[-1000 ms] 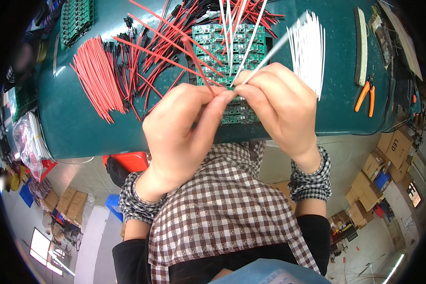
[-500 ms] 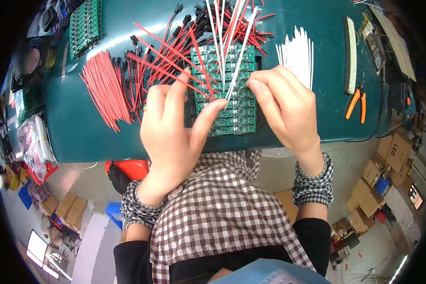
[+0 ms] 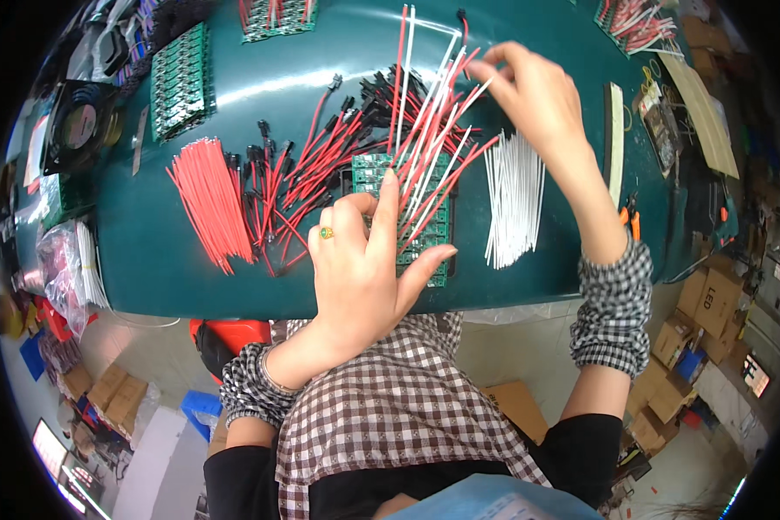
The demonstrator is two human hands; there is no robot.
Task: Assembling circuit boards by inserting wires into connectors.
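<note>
The dark green tabletop (image 3: pixel 139 260) looks smooth and glossy, with a bright white sheen. The thin straight red wires (image 3: pixel 210 204) and thin straight white wires (image 3: pixel 513 199) have smooth plastic coatings. The green rectangular circuit board (image 3: pixel 371 167) looks rough-surfaced. The brown-and-white checked apron (image 3: pixel 381 407) is matt cloth; the crumpled clear bag (image 3: pixel 58 264), shiny plastic.

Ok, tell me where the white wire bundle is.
In the head view, the white wire bundle lies on the green table, right of the circuit board by the left hand and below the right hand.
</note>
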